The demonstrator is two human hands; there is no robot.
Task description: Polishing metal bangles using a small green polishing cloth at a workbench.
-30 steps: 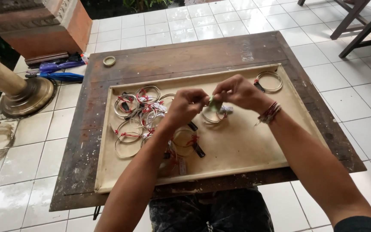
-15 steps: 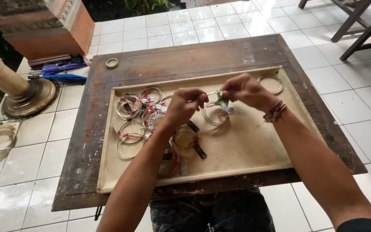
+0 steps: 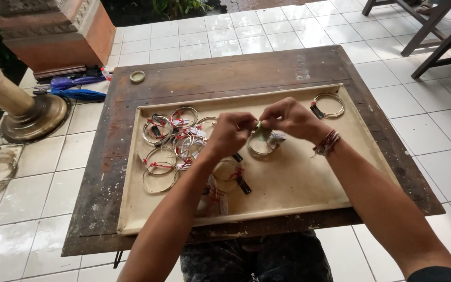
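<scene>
A thin metal bangle [image 3: 261, 143] is hanging between the two hands just above the middle of the shallow cream tray [image 3: 309, 193]; a small tag [image 3: 276, 137] is dangling at its upper right edge. The left hand [image 3: 232, 133] is pinching the top of the ring with fingers closed narrowly on it; the right hand [image 3: 288, 118] is closing its fingertips on the same spot, seemingly working on something small and pale green there, though what it is cannot be made out. A red cord bracelet [image 3: 328, 144] is sitting on the right wrist.

Judging by its look, the ring is light, stiff and springy, and smooth enough to slip; the wire seems thin enough to bend out of round if squeezed across its width, so taking it by the rim with a fingertip pinch, close to the tag, looks the safest hold.

To the left, a heap of similar bangles [image 3: 176, 138] tied with red thread is lying on the tray, some overlapping; another tagged one [image 3: 229, 176] is lying under the left forearm; a single ring [image 3: 328, 105] is resting well apart near the far right corner. The tray is sitting on a worn dark wooden table [image 3: 225, 75]; a small round lid [image 3: 138, 76] is lying at the table's far left corner; white floor tiles [image 3: 267, 31] are surrounding it all.
</scene>
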